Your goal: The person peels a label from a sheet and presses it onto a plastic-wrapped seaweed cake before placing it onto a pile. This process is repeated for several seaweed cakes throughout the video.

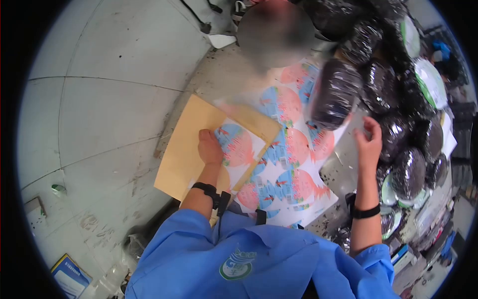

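My left hand [210, 147] is closed on the left edge of a printed sheet [238, 145] with pink circles and blue patches. Under that sheet lies a tan board [186, 144]. Larger sheets with the same print [294, 144] spread to the right of the board. My right hand [369, 138] is raised beside these sheets, fingers apart and slightly curled, with nothing in it. Just up and left of it is a dark plastic-wrapped bundle [336, 94].
More dark wrapped bundles [409, 172] are piled along the right, some with white and green round labels [431, 82]. A blurred round shape covers part of the top centre. Tiled floor [114, 114] lies to the left, with a blue booklet [70, 276] at lower left.
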### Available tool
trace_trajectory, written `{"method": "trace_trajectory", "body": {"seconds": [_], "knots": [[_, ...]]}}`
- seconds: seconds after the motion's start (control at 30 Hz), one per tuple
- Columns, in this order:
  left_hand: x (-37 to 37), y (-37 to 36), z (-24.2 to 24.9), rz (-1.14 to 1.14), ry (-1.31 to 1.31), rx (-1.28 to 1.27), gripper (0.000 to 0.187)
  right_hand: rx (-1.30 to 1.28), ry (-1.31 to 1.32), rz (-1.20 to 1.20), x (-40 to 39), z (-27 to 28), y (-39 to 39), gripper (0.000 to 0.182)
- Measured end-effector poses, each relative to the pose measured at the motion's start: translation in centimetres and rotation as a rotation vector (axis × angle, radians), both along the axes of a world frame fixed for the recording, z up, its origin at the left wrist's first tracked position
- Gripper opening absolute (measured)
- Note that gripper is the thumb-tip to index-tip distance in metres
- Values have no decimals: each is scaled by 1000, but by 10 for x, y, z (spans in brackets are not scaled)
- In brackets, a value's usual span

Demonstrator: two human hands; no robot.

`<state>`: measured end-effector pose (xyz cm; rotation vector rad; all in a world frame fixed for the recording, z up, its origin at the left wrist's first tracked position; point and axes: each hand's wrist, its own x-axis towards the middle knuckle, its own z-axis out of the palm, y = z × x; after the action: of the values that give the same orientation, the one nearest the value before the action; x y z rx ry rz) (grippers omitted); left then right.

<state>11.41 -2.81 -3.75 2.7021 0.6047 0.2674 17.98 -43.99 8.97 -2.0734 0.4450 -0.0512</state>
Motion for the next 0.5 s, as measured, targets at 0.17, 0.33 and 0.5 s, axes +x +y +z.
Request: {"method": "trace_trajectory", "body": {"seconds": [0.17, 0.33, 0.5], "knots": [[-1, -3, 5, -12, -100, -106, 13, -380, -179, 89, -32, 20, 28, 91], [-28, -25, 56, -200, -294, -284, 9, -414, -280, 110, 3, 46, 73, 95], [-79, -40, 164, -393, -319, -689, 10, 506, 340, -139, 22, -11, 59, 100]]}}
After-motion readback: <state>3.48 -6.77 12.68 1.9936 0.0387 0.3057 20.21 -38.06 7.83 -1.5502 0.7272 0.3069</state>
